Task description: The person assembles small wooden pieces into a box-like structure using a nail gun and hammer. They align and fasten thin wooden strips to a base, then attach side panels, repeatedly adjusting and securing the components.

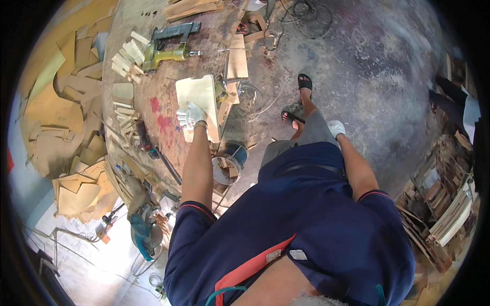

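Observation:
A pale wooden board (205,94) lies at an angle on the stained worktable. My left hand (191,116), in a white glove, grips the board along its left side, with the fingertips at the edge. My right hand (335,128), also gloved in white, hangs beside my right leg, close to the grey shorts; its fingers are too small and hidden to read. A yellow-green nail gun (166,53) with a dark magazine lies beyond the board, its hose connector pointing right.
Wood strips (127,55) are piled left of the nail gun. A bucket of offcuts (228,164) stands by the table's right edge. Thin sheet scraps (76,191) heap at the left. A teal circular saw (142,237) sits near left; black cables (306,13) coil on the floor.

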The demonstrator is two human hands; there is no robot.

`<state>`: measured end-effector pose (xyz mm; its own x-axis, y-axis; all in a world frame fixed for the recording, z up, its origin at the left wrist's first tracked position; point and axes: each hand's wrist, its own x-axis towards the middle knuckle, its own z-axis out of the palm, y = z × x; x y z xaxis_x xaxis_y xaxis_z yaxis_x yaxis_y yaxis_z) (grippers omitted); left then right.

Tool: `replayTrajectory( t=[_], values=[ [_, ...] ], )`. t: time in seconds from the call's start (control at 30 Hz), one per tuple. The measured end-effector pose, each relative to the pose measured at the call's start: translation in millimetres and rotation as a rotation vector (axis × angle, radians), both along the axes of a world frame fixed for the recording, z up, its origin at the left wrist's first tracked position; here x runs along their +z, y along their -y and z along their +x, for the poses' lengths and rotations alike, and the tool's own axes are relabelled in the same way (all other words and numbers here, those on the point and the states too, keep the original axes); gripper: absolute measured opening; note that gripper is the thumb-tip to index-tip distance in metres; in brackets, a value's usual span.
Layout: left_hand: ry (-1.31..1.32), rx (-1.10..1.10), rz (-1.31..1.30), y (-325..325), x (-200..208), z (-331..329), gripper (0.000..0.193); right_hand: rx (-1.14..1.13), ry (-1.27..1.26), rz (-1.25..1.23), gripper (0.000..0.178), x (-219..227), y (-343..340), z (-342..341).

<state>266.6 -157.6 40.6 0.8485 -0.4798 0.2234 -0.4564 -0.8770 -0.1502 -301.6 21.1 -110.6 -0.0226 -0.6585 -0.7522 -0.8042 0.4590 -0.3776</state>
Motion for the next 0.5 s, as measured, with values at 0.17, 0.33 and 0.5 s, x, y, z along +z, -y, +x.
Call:
replayTrajectory(
  t=[0.17,0.33,0.5],
  values=[
    [-0.349,-0.138,-0.152,-14,22,7,0.095,0.085,-0.027,-0.175,0.045,-20,-16,-8],
    [-0.227,-0.602,-0.033,-69,29,-49,0.111,0.415,-0.030,-0.299,0.043,-52,-19,-41],
    [-0.425,-0.484,0.035,-104,40,-83,0.099,0.362,0.148,-0.243,0.042,-82,-18,-70]
  ],
)
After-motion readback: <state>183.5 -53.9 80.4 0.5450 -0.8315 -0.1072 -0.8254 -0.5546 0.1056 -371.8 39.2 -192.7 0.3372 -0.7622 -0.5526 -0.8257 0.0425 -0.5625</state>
